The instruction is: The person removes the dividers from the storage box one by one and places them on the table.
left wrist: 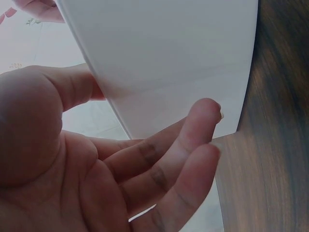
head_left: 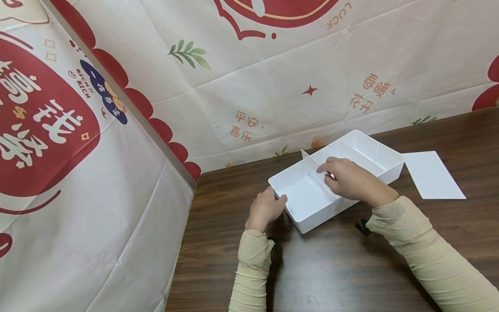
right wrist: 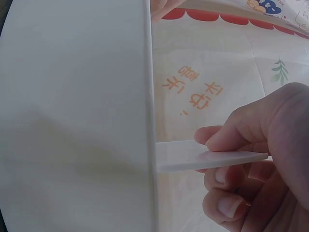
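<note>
A long white box [head_left: 317, 222], open at the top, lies at a slant on the wooden table. My left hand [head_left: 266, 208] holds its left end, the thumb hooked over the rim and the other fingers along the outer side; the left wrist view shows the box's outer wall [left wrist: 164, 53] beside these fingers. My right hand [head_left: 345, 177] reaches over the box and pinches a thin white divider [right wrist: 231, 157] between thumb and fingers. One corner of this divider stands above the box's back rim. In the right wrist view the side wall hides its lower part.
A flat white panel [head_left: 434, 175] lies on the brown wooden table [head_left: 331, 273] just right of the box. Behind the table hangs a printed cloth [head_left: 273, 86], and another printed cloth [head_left: 128, 208] closes off the left side. Another partition line crosses the box's right part.
</note>
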Action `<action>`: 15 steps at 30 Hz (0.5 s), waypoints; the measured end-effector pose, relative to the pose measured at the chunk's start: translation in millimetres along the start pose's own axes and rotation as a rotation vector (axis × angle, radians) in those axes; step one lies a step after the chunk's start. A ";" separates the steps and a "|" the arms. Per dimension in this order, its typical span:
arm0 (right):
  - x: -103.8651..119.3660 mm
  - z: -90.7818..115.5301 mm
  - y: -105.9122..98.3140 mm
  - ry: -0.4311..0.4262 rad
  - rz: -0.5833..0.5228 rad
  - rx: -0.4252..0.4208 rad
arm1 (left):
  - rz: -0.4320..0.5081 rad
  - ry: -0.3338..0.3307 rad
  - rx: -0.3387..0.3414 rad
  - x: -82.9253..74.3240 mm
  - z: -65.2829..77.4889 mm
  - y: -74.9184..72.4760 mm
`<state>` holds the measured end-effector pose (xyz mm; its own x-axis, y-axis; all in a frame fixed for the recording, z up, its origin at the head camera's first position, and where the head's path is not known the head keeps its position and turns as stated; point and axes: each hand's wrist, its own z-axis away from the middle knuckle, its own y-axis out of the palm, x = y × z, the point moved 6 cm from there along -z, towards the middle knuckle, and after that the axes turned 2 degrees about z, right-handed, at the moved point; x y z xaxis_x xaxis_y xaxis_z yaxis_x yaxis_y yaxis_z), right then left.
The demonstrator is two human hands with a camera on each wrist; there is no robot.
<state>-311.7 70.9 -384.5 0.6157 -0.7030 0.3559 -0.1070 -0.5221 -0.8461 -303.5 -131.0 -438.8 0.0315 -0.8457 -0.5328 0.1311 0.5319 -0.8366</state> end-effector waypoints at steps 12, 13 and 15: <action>1.9 -0.3 -3.2 -0.005 0.003 -0.011 | -0.004 0.002 0.000 -0.3 -0.3 -0.3; 2.0 -0.2 -3.6 -0.006 0.003 -0.013 | -0.005 0.001 0.000 -0.2 -0.5 -0.2; 2.0 0.0 -4.0 -0.005 0.003 -0.013 | -0.008 -0.003 -0.001 -0.3 -0.2 -0.4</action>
<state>-310.1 71.6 -380.4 0.6189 -0.7025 0.3514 -0.1190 -0.5260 -0.8421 -303.7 -130.9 -438.3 0.0335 -0.8500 -0.5258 0.1305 0.5253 -0.8409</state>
